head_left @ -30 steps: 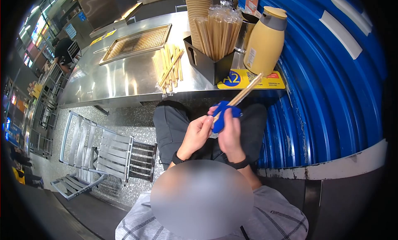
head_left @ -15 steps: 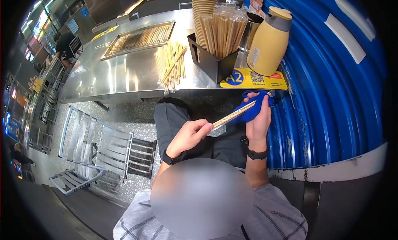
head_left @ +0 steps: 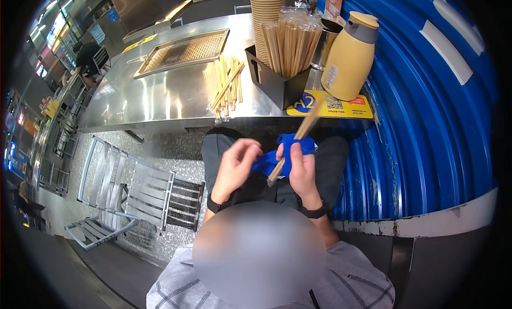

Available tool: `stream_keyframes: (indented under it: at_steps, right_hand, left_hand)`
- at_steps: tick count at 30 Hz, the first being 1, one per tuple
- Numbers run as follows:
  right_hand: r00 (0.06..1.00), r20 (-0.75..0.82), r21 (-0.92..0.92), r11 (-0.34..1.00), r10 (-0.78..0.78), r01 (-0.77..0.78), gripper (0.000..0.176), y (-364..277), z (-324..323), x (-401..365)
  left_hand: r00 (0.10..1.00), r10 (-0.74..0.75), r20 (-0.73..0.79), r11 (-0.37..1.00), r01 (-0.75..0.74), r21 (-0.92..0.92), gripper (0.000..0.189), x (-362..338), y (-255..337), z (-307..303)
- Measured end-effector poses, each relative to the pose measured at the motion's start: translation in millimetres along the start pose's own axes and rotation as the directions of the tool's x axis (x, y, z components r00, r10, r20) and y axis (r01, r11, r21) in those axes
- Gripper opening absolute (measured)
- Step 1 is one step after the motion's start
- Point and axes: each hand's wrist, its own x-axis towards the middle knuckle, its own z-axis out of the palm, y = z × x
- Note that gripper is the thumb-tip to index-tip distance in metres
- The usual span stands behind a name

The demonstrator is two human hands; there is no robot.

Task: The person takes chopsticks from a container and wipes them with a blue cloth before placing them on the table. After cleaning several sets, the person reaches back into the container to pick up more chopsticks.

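Wooden chopsticks [head_left: 306, 125], blurred by motion, slant upward through my right hand [head_left: 303, 170]. A crumpled blue cloth [head_left: 268, 163] is gripped around them in that same hand, its loose end hanging to the left. Beside the cloth's left end, my left hand [head_left: 237, 165] is loosely curled, thumb and fingers a little apart, with nothing visible in it. Both hands are above my lap, in front of the table edge. On the steel table [head_left: 176, 98] lies a loose pile of chopsticks [head_left: 226, 87].
A black holder [head_left: 277, 87] carries wrapped chopsticks [head_left: 290, 45] and stacked paper cups [head_left: 265, 21]. A yellow jug [head_left: 349, 58] stands by the blue corrugated wall [head_left: 421, 133], behind a yellow A2 sign [head_left: 333, 105]. A grill grate [head_left: 184, 52] is set into the table; a slatted chair [head_left: 133, 186] stands left.
My right hand has moved left and down with the chopsticks and cloth, and the chopsticks now stand steeper. My left hand has let go of their lower end.
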Motion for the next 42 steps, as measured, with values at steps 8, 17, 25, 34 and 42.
stream_keyframes:
  at_steps: [8,17,25,34,42]
  right_hand:
    - [0.913,0.313,-0.308,0.937,0.263,-0.165,0.029,-4,7,-1]
    - [0.867,0.341,-0.488,0.857,0.362,-0.166,0.033,0,-4,-7]
    - [0.889,0.266,-0.440,0.867,0.373,-0.233,0.029,2,-16,-9]
    - [0.922,0.246,-0.435,0.884,0.298,-0.170,0.030,-1,-10,-1]
    - [0.955,-0.192,0.002,0.973,0.228,-0.231,0.046,9,-33,1]
  left_hand:
    - [0.996,0.074,-0.046,0.937,-0.085,-0.340,0.019,-3,25,3]
    - [0.868,0.107,-0.485,0.940,-0.247,-0.235,0.016,3,10,-10]
    - [0.906,0.027,-0.422,0.906,-0.201,-0.374,0.025,5,21,-23]
    - [0.882,0.094,-0.463,0.921,-0.254,-0.296,0.016,4,14,-10]
    - [0.753,0.047,-0.656,0.919,-0.290,-0.266,0.020,6,6,-42]
